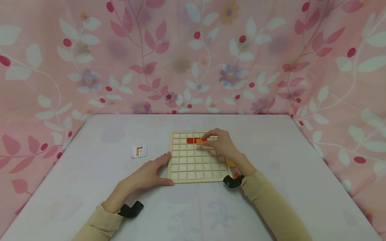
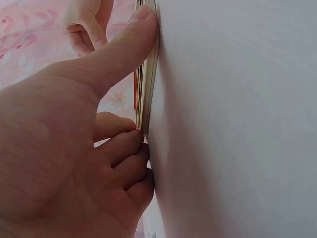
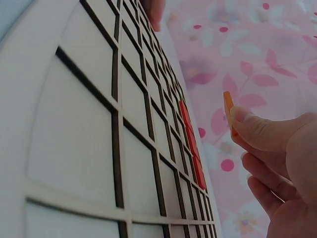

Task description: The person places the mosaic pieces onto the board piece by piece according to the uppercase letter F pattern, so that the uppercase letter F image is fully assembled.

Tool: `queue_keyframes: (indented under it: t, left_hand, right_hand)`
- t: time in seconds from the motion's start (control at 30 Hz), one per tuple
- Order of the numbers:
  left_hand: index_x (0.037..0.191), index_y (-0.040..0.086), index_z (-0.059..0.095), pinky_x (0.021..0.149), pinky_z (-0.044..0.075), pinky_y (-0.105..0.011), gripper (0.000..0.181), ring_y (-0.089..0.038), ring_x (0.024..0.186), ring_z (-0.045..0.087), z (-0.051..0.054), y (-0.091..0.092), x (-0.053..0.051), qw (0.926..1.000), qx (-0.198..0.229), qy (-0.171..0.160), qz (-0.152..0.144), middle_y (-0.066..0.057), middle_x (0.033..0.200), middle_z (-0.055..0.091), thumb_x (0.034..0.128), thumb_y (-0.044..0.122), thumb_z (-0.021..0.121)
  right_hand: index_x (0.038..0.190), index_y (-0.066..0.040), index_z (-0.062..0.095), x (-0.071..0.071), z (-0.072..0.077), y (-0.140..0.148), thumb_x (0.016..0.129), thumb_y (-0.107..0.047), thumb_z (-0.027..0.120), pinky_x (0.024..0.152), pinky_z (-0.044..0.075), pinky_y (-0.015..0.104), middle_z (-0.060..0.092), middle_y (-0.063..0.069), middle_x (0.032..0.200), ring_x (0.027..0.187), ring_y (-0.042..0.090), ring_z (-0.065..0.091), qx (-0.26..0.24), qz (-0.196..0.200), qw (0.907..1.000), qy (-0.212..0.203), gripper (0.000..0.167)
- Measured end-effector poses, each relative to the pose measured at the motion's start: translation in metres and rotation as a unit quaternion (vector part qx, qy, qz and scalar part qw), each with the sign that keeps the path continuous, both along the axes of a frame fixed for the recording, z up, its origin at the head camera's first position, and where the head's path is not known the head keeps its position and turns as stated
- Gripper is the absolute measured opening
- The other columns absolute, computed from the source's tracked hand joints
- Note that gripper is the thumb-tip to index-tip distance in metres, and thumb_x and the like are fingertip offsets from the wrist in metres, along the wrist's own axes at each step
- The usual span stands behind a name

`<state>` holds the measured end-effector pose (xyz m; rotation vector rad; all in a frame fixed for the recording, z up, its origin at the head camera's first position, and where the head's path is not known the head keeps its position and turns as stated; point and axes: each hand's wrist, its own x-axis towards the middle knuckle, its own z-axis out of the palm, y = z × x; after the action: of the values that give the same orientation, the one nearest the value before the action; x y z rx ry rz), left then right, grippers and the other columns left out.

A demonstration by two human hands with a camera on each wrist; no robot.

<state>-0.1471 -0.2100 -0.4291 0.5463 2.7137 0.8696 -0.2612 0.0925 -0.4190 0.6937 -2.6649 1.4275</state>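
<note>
A wooden grid board (image 1: 183, 159) lies on the table, with a red piece (image 1: 190, 140) in its upper rows; the right wrist view shows the red piece (image 3: 192, 144) as a strip over several cells. My right hand (image 1: 221, 142) pinches an orange piece (image 1: 199, 141) between thumb and fingers; in the right wrist view this orange piece (image 3: 228, 106) is held clear of the board. My left hand (image 1: 149, 174) touches the board's left side, thumb at the near corner and fingers farther up. In the left wrist view the left thumb (image 2: 119, 57) rests on the board's edge.
A small card (image 1: 139, 151) with a coloured grid pattern lies left of the board. Yellow (image 1: 232, 164) and orange (image 1: 236, 175) pieces lie at the board's right, partly hidden by the right arm. A floral cloth (image 1: 187, 67) hangs behind the table.
</note>
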Motion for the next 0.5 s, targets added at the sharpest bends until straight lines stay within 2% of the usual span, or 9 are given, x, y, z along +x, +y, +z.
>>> queue_keyframes:
  t: [0.3,0.5]
  left_hand:
    - [0.158,0.009,0.027,0.12,0.026,-0.053,0.109,-0.032,0.151,0.024,0.0,-0.001,0.0,1.0,-0.002,-0.001,0.003,-0.009,0.164,0.026,0.076,0.055,0.081]
    - [0.159,0.009,0.026,0.12,0.026,-0.053,0.11,-0.032,0.151,0.024,0.0,0.0,0.0,1.0,0.001,-0.003,0.001,-0.009,0.165,0.026,0.076,0.055,0.081]
  right_hand:
    - [0.097,-0.018,0.079,-0.002,0.0,-0.023,0.08,-0.024,0.085,0.102,0.045,0.049,0.075,-0.002,0.1,0.108,0.022,0.06,-0.002,0.003,1.0,-0.003,0.019]
    - [0.096,-0.018,0.079,-0.002,-0.011,-0.03,0.08,-0.025,0.085,0.098,0.048,0.043,0.074,-0.004,0.1,0.106,0.019,0.061,0.003,-0.001,1.0,0.002,0.018]
